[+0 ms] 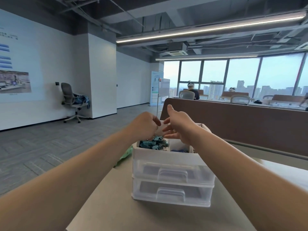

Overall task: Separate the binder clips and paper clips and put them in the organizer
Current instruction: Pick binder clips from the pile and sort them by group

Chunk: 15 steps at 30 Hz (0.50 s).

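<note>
A white organizer stands on the worktop. Teal binder clips fill its top compartment at 9 o'clock, with blue paper clips at 3 o'clock of them. The left hand curls above the binder clips; I cannot tell whether its grip holds one. The right hand hovers released, fingers spread.

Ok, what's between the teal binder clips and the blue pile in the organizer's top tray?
A white divider wall: binder clips left of it, blue pile right. Head view shows it.
</note>
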Each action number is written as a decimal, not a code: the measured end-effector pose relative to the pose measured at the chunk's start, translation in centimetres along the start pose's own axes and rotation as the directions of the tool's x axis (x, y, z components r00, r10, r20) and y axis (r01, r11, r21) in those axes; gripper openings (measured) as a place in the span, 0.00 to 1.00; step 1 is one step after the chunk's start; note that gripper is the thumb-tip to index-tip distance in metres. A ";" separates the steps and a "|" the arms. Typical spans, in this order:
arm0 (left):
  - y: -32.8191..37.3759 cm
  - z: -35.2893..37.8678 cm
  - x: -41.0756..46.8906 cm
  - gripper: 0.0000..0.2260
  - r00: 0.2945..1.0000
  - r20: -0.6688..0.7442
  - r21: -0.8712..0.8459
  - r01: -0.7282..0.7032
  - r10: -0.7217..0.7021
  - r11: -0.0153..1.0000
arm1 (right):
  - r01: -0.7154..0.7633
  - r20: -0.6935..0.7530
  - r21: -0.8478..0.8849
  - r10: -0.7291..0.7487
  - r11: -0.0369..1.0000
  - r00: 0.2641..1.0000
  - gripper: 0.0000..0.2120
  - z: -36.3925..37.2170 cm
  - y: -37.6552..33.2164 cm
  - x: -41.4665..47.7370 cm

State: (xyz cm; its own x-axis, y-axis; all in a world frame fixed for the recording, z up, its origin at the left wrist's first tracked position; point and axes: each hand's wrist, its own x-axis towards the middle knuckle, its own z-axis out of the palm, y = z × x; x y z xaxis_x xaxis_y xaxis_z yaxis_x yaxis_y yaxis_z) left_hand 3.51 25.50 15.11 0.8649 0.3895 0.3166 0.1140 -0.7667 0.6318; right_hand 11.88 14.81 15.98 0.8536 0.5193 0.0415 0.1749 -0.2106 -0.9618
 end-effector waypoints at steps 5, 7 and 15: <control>3.2 2.5 -1.2 0.06 0.997 -0.026 -0.055 -0.079 0.077 0.995 | 0.056 -0.121 -0.056 -0.062 0.997 0.991 0.30 -4.6 1.7 -2.6; 4.8 4.4 -1.5 0.06 0.995 -0.003 -0.103 -0.101 0.101 0.990 | 0.038 -0.157 -0.103 -0.054 0.994 0.986 0.31 -6.7 3.0 -3.6; 12.1 15.4 -3.6 0.07 0.949 0.166 -0.252 -0.222 0.268 0.942 | -0.036 -0.288 -0.179 -0.017 0.983 0.957 0.27 -16.5 10.6 -8.5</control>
State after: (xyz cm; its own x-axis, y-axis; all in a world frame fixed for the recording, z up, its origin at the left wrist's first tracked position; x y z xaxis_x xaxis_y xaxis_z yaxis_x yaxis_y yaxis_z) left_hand 9.28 6.99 10.74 0.9325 0.0796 0.3522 -0.2077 -0.6797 0.7035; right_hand 14.59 -5.49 9.91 0.9556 0.2621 0.1345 0.2291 -0.3743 -0.8985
